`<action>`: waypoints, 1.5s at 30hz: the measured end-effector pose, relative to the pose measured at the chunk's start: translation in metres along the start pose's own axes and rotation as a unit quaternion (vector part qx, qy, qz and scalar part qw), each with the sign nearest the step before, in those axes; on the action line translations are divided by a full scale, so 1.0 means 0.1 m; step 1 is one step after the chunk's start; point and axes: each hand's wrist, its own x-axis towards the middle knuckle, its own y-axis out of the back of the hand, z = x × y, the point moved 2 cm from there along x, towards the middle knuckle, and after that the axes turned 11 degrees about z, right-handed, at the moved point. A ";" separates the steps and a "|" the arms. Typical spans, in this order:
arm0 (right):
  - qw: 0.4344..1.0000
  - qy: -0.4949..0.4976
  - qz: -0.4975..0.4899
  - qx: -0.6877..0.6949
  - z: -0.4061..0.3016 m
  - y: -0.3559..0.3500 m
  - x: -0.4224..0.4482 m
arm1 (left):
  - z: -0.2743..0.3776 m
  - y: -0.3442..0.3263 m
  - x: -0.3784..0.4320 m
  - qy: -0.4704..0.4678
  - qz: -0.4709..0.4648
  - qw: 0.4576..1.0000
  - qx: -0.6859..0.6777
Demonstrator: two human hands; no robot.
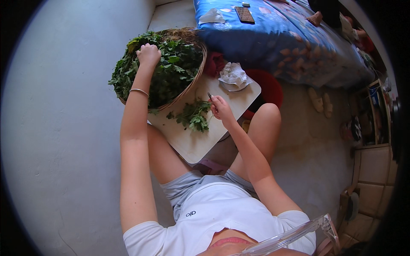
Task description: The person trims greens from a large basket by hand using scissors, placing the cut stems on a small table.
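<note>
A wicker basket (201, 68) heaped with leafy greens (179, 64) rests on the far left part of a small white table (192, 145). My left hand (149, 55), a bangle on its wrist, reaches into the top of the heap with fingers curled; whether leaves are pinched under them is hidden. Over the table, my right hand (221, 108) grips a small dark pointed tool (209, 95), most of it covered by my fingers. Just left of that hand lies a loose bunch of green sprigs (197, 118), close to my fingers. Brown, stringy plant matter (179, 34) sits at the basket's far edge.
Crumpled white tissue (233, 75) fills a small dish (237, 88) at the table's far right corner. Beside it on the floor stands a red tub (275, 88). Beyond is a bed with a blue floral cover (230, 40); another person's foot (315, 19) rests there. Slippers (316, 100) lie right.
</note>
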 end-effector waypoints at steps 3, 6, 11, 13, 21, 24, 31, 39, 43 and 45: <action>1.000 -0.004 0.008 -0.004 -0.02 0.00 -0.02 | -0.07 0.02 0.02 0.058 0.028 0.993 -0.101; 1.000 -0.002 0.009 -0.008 -0.02 0.00 -0.02 | -0.14 0.13 -0.01 0.106 0.051 0.973 -0.197; 1.000 0.003 -0.004 -0.011 0.00 -0.10 -0.03 | -0.37 0.32 -0.14 0.249 0.020 0.788 -0.562; 1.000 -0.008 0.005 -0.018 -0.01 -0.05 -0.04 | -0.20 0.49 -0.34 0.265 -0.002 0.758 -0.596; 0.999 0.010 -0.039 -0.022 -0.02 -0.16 -0.09 | 0.11 0.83 -1.30 0.208 -0.037 0.653 -0.727; 0.997 0.008 -0.070 -0.016 -0.07 -0.22 -0.19 | 0.40 0.83 -1.75 0.225 -0.088 0.621 -0.745; 0.999 0.026 -0.043 -0.015 -0.11 -0.30 -0.21 | 0.71 0.51 -2.15 0.207 -0.215 0.583 -0.756; 0.999 0.017 -0.005 0.049 0.00 -0.25 -0.10 | 0.84 0.43 -2.28 0.168 -0.293 0.604 -0.722; 0.995 0.036 0.006 0.092 0.00 -0.21 -0.08 | 0.79 0.50 -2.26 0.162 -0.320 0.637 -0.682; 0.996 0.035 0.007 0.087 0.01 -0.21 -0.07 | 0.77 0.49 -2.28 0.168 -0.312 0.635 -0.687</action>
